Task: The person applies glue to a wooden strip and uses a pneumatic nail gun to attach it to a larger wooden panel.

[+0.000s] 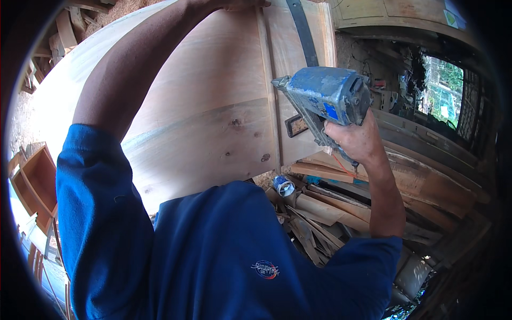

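The right hand (pixel 356 140) grips a blue nail gun (pixel 325 98), nose on the thin strip (pixel 269 96). The left hand (pixel 234 4) presses the wood panel (pixel 202 117); its fingers are hidden. Next, I think, fire 1 nail squarely.

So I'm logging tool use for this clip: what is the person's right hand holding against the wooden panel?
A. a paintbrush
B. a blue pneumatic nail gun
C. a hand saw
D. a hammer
B: the right hand grips the handle of a worn blue pneumatic nail gun, its nose set at a thin wooden strip on the plywood panel, while the left hand steadies the panel's top edge.
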Tool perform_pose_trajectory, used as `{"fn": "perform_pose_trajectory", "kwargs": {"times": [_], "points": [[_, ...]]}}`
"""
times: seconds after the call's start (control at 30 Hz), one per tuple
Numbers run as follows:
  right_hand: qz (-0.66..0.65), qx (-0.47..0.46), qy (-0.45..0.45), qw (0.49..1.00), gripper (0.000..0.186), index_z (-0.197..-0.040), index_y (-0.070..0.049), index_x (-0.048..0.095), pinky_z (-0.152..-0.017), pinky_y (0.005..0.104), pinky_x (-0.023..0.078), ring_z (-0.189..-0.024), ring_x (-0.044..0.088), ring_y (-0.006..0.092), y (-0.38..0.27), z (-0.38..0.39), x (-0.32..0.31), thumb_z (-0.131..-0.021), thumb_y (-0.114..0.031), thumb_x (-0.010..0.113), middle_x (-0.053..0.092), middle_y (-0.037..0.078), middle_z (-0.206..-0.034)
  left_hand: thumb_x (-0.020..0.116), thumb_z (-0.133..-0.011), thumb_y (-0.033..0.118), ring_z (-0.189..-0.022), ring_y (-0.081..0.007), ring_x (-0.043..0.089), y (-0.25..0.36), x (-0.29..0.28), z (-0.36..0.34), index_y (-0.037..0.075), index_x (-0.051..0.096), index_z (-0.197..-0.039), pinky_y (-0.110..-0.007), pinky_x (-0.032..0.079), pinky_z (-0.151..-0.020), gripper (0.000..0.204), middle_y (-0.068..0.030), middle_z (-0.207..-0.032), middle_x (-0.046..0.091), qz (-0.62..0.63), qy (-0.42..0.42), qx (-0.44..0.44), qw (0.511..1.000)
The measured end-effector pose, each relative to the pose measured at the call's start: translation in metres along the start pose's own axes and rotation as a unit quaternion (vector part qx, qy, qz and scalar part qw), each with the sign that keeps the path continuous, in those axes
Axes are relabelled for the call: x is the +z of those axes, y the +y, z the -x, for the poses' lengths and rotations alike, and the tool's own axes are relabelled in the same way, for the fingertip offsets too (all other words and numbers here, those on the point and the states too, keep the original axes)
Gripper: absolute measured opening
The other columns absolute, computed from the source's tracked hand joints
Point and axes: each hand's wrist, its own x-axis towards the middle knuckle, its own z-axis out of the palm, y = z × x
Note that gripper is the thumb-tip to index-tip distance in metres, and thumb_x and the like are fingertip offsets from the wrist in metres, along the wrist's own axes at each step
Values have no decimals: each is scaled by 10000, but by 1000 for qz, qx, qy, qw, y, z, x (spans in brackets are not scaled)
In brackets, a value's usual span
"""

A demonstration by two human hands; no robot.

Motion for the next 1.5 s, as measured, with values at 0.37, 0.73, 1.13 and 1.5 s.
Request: {"fn": "perform_pose_trajectory", "kwargs": {"times": [0.37, 0.73, 1.13, 1.5], "points": [[35, 24, -48, 998, 320, -1064, -9, 662, -854, 360, 516, -896, 678, 208, -5, 1, -1, -759, -97, 693, 711, 117, -962, 745, -812, 413, -817, -359, 649, -4, -3, 2, -16, 637, -888, -445, 494, -695, 449, -239, -854, 657, 7, -28, -9, 1000], [42, -61, 3, 997, 238, -910, 18, 665, -710, 395, 526, -675, 662, 270, -12, -10, -15, -736, -144, 655, 676, 167, -731, 680, -864, 490, -951, -298, 628, 17, -20, 10, 24, 593, -996, -407, 494, -819, 492, -164, -993, 631, 29, -43, -64, 997], [0, -3, -44, 999, 225, -797, 47, 640, -581, 361, 498, -540, 594, 181, -40, -87, -27, -725, -167, 635, 616, 107, -599, 711, -863, 424, -922, -309, 605, 5, -11, 10, 0, 579, -965, -401, 477, -808, 456, -171, -961, 606, 61, -5, -15, 998], [53, -11, -34, 998, 319, -921, 27, 669, -765, 412, 531, -766, 699, 339, -32, -87, -25, -711, -211, 639, 681, 236, -779, 691, -874, 432, -959, -320, 605, 6, -8, 8, -2, 573, -978, -408, 472, -832, 462, -178, -962, 607, 77, -31, -40, 996]]}}
